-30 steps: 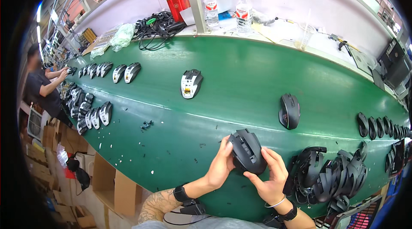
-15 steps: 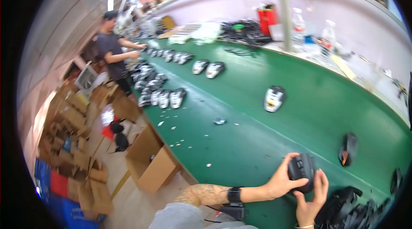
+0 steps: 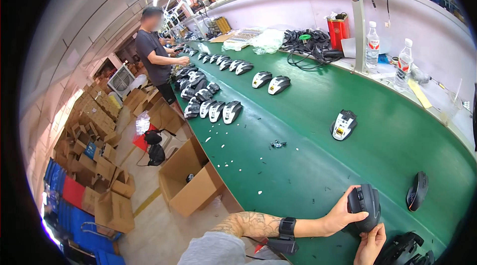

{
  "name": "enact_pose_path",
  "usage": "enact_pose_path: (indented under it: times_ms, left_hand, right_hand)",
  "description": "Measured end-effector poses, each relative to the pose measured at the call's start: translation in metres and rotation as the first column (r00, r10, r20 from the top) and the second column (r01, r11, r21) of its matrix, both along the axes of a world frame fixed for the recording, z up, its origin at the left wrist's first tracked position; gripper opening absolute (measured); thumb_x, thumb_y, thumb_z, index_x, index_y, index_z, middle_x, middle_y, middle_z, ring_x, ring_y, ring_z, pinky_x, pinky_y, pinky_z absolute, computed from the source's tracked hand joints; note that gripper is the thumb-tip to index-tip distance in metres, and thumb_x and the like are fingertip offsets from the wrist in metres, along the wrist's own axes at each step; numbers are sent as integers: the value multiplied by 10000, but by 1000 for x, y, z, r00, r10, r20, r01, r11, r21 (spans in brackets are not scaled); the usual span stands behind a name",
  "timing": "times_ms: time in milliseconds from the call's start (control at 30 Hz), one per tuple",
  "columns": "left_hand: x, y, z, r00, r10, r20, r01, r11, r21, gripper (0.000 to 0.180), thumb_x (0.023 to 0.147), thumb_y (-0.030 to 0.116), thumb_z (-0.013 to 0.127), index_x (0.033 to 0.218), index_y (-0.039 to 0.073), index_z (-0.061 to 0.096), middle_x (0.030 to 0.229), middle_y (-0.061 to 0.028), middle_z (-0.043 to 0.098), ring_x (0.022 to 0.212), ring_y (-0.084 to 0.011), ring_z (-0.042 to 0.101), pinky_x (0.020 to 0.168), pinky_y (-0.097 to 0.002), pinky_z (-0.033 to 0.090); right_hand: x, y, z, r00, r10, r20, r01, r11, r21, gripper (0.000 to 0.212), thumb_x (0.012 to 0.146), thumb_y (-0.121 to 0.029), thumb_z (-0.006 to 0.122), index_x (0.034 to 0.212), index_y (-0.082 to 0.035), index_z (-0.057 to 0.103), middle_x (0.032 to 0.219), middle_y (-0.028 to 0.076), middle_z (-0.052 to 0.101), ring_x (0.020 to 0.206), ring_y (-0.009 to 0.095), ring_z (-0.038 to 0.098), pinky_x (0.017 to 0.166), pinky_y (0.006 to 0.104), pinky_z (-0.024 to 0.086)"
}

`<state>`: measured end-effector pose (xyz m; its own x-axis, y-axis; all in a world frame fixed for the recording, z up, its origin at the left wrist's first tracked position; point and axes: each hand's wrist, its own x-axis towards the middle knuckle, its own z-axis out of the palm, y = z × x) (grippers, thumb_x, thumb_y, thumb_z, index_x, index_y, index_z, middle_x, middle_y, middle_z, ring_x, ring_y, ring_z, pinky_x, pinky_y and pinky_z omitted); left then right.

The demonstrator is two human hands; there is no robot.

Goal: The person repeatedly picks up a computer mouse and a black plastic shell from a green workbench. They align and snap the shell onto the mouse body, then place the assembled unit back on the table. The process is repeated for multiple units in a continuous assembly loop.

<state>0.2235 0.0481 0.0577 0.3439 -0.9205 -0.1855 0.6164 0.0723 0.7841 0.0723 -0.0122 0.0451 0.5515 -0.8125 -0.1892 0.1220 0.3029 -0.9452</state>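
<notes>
A black computer mouse (image 3: 365,204) is in my left hand (image 3: 340,219), fingers and thumb wrapped round its left side, over the green work surface. My right hand (image 3: 372,243) is closed at the near end of this mouse, thumb and fingertips pinched against its edge. Whether a small part sits between those fingertips is hidden. To the right lies another dark mouse (image 3: 418,191) on its side. Just beyond my right hand is a heap of black mouse shells (image 3: 405,250). Farther off, a half-assembled mouse (image 3: 344,125) shows its white inside.
Rows of open mice (image 3: 232,112) stretch along the green bench (image 3: 308,101) toward a co-worker (image 3: 158,56). Small scraps and a little part (image 3: 278,144) lie about. Bottles (image 3: 372,45) and a red can (image 3: 338,31) stand on the back ledge. A cardboard box (image 3: 196,185) is left of the bench.
My right hand has moved from the mouse's right side to its near end, and its fingers have closed into a pinch. The mouse has turned, showing more of its top. The whole view has shifted.
</notes>
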Motion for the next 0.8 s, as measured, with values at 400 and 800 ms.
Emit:
enact_pose_path:
  times_ms: [400, 800]
  left_hand:
    - [31, -6, -1, 970, 11, -241, 56, 962, 267, 421, 925, 441, 480, 1080, 65, 587, 1010, -14, 615, 951, -120, 581, 842, -320, 462]
    - [25, -5, -8, 942, -18, -335, 81, 981, 176, 487, 916, 496, 491, 1116, 58, 569, 1078, -37, 595, 1016, -143, 560, 912, -352, 433]
  right_hand:
    - [-1, -3, -5, 993, 10, -117, -37, 972, -232, 254, 978, -189, 474, 781, -31, 498, 699, -11, 484, 641, 73, 457, 625, 221, 416]
    - [-8, -7, -6, 1000, 5, 28, -3, 998, -57, 250, 991, -218, 442, 846, -23, 504, 747, -2, 500, 688, 76, 475, 674, 240, 439]
